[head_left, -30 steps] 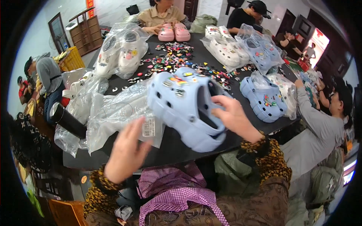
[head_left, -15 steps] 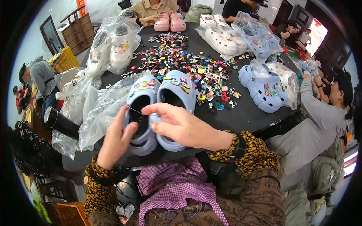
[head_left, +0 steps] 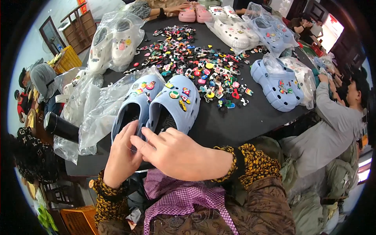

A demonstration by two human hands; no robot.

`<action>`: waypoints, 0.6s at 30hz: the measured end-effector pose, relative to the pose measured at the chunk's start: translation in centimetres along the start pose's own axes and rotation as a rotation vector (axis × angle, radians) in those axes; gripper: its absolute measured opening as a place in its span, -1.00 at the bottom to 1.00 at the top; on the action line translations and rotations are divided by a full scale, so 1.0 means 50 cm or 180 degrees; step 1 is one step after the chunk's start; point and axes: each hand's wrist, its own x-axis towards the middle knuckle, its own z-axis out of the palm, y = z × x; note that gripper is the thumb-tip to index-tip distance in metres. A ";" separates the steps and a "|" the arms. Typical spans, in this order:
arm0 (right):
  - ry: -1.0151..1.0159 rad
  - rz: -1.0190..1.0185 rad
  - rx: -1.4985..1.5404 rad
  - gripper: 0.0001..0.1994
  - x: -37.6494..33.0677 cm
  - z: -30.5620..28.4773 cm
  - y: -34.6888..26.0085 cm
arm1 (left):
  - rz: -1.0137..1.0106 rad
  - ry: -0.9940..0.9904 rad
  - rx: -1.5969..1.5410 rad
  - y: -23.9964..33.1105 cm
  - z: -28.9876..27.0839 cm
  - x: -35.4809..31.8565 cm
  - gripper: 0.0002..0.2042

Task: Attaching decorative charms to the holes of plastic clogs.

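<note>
Two light-blue clogs stand side by side before me, toes pointing away: the left clog (head_left: 131, 98) and the right clog (head_left: 189, 115). Colourful shoe charms (head_left: 174, 94) sit on their toes. My left hand (head_left: 122, 159) is at the heel of the left clog, its fingers pinched. Beside it, my right hand (head_left: 176, 154) covers the heel of the right clog, fingers bent together and nearly touching the left ones. A thin string (head_left: 133, 150) shows faintly between both hands; most of it is hidden by the fingers.
A heap of loose charms (head_left: 211, 66) spreads across the black table (head_left: 243, 125). Bagged white clogs (head_left: 123, 45) and a black cylinder (head_left: 60, 126) lie to the left. Another blue clog (head_left: 277, 84) stands right. A person in grey (head_left: 325, 117) sits there; another person's hand touches pink clogs (head_left: 196, 13).
Both hands have moved down toward me, from over the clogs' openings to their heels, and closer together. The clogs now tilt leftward. The string, stretched clearly before, is barely visible. The pink clogs appear farther right.
</note>
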 end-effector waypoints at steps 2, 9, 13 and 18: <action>0.0205 -0.0071 -0.0186 -0.54 -0.012 -0.016 0.002 | -0.0038 -0.0037 0.0018 -0.001 0.003 0.018 -0.50; 0.0610 0.0151 -0.0008 -0.63 -0.062 -0.087 0.023 | -0.0512 -0.0086 0.0930 0.010 0.008 0.083 -0.53; 0.0542 0.0508 -0.0067 -0.70 -0.092 -0.069 0.074 | -0.0022 -0.0181 0.1280 -0.015 0.022 0.099 -0.60; 0.0484 0.0910 0.0190 -0.78 -0.129 -0.031 0.111 | 0.0130 -0.0146 0.1240 -0.021 0.030 0.108 -0.79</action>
